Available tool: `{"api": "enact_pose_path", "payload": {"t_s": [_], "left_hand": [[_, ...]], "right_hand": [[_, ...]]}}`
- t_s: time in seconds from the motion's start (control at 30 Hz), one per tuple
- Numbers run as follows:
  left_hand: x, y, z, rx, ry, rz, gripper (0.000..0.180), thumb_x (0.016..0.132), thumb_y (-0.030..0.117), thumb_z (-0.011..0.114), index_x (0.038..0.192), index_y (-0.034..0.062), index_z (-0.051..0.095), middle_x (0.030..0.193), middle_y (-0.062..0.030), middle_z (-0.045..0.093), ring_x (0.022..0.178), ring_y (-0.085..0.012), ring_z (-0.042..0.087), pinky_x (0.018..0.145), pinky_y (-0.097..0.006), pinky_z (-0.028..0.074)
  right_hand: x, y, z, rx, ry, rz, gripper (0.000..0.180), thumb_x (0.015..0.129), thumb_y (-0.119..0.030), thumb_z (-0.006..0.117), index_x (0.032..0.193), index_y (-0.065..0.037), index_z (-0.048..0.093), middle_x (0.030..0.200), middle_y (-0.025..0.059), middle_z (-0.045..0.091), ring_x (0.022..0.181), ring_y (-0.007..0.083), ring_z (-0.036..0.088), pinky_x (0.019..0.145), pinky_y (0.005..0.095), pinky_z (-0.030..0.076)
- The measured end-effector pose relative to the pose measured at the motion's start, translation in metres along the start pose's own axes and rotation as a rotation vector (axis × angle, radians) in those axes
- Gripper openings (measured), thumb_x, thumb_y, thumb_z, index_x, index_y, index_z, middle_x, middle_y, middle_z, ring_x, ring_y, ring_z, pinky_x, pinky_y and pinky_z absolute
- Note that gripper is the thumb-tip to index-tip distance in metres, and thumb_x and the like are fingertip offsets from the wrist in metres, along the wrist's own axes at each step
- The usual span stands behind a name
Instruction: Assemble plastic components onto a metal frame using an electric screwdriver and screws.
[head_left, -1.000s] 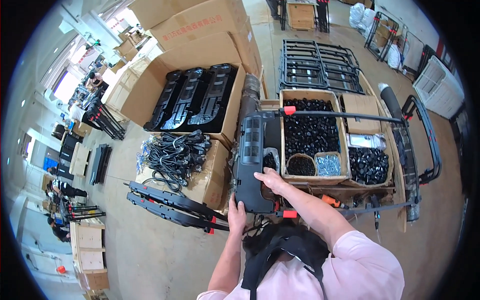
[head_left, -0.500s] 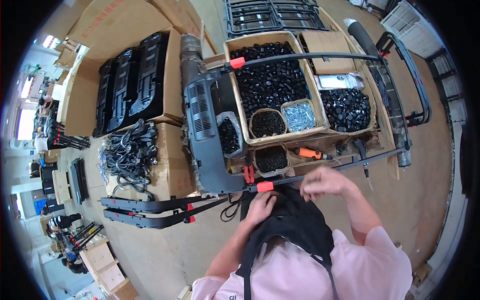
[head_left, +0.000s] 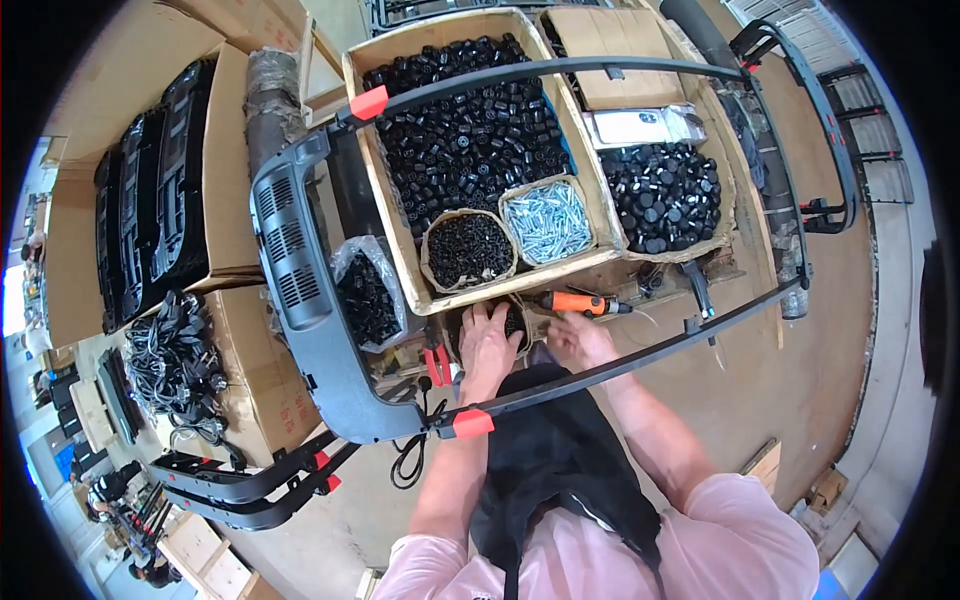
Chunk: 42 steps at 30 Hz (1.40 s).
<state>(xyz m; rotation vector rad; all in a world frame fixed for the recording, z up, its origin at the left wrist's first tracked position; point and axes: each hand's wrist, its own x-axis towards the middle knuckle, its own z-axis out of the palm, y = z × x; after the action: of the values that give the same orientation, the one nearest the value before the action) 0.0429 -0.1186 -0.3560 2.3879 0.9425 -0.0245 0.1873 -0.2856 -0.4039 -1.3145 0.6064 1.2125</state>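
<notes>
Pale concrete (head_left: 735,400) runs beneath this busy workshop corner, and looking down in the head view I see stock piled all round the worker. At the left of the frame a large carton (head_left: 228,165) holds ridged black panels (head_left: 150,200), with a tangle of power cords (head_left: 175,365) below it. A dark tubular frame (head_left: 650,357) spans the middle, its grey vented panel (head_left: 285,225) at the left and a red cap (head_left: 473,423) at its lower corner. Behind and beneath lie an open box (head_left: 530,283) of black knobs (head_left: 470,130), silver screws (head_left: 547,222) and, to the right, round black caps (head_left: 662,200).

Small dark fasteners (head_left: 515,322) sit at the lower centre, and the left hand (head_left: 486,345) is laid over them, palm down, fingers partly spread; the tips are lost among the pieces, so I can't tell whether any are gripped. Just to its right, the right hand (head_left: 588,340) is blurred, fingers loosely curled, and I can't make out whether it has anything. An orange power screwdriver (head_left: 575,303) lies right beside it, near those fingers.

Both forearms pass under the frame's near bar, so a quick upward pull could, I'd judge, knock it and jolt the frame. Pinching too many fasteners might spill some, and a careless right hand could nudge the screwdriver or snag its thin cord. Red-handled pliers (head_left: 437,366) stand close to the left wrist, where they could be bumped.
</notes>
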Motion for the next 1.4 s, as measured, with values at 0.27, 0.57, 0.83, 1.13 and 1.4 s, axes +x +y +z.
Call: {"api": "enact_pose_path", "payload": {"t_s": [0.27,0.57,0.83,1.13,1.4], "left_hand": [[-0.003,-0.014,-0.007,-0.059,-0.109,0.037,0.03,0.086,0.015,0.078,0.108,0.002,0.063,0.115,-0.0201,0.064,0.109,-0.0407,0.063,0.089,-0.05,0.055],[-0.005,-0.057,0.003,-0.474,-0.048,-0.038,0.024,0.097,0.014,0.067,0.117,0.0004,0.065,0.108,-0.0225,0.069,0.097,-0.0402,0.068,0.085,-0.047,0.056],[0.0,-0.062,-0.008,-1.451,-0.355,-0.441,0.02,0.107,0.023,0.053,0.116,0.0064,0.062,0.088,-0.0022,0.06,0.065,-0.0106,0.056,0.058,-0.026,0.045],[-0.002,-0.064,-0.01,-1.917,-0.532,-0.468,0.026,0.11,0.033,0.046,0.102,0.0107,0.058,0.075,0.0015,0.051,0.054,-0.0074,0.041,0.045,-0.023,0.027],[-0.018,-0.051,-0.014,-1.974,-0.479,-0.357,0.026,0.11,0.026,0.05,0.112,0.005,0.064,0.107,-0.0054,0.069,0.088,-0.0152,0.066,0.074,-0.028,0.056]], "right_hand": [[0.069,-0.004,0.034,0.15,0.318,-0.055,0.035,0.097,-0.029,0.076,0.11,0.0,0.062,0.091,0.0139,0.07,0.069,0.0231,0.069,0.052,0.034,0.055],[0.028,-0.058,0.0,0.407,-0.095,-0.015,0.017,0.095,-0.026,0.069,0.106,-0.014,0.061,0.081,0.0036,0.064,0.073,0.0216,0.066,0.05,0.0293,0.048],[-0.04,-0.036,-0.018,0.432,-0.15,-0.083,0.034,0.096,-0.025,0.067,0.129,-0.017,0.061,0.096,0.0097,0.07,0.088,0.0305,0.07,0.055,0.0352,0.055],[-0.12,0.029,-0.023,0.503,-0.143,-0.066,0.044,0.094,-0.015,0.072,0.135,-0.022,0.06,0.124,0.0081,0.069,0.119,0.0326,0.066,0.098,0.0499,0.056],[-0.218,0.03,-0.016,0.143,-0.21,-0.174,0.05,0.094,-0.02,0.069,0.14,-0.013,0.051,0.134,0.012,0.063,0.128,0.0294,0.058,0.104,0.0575,0.051]]}}
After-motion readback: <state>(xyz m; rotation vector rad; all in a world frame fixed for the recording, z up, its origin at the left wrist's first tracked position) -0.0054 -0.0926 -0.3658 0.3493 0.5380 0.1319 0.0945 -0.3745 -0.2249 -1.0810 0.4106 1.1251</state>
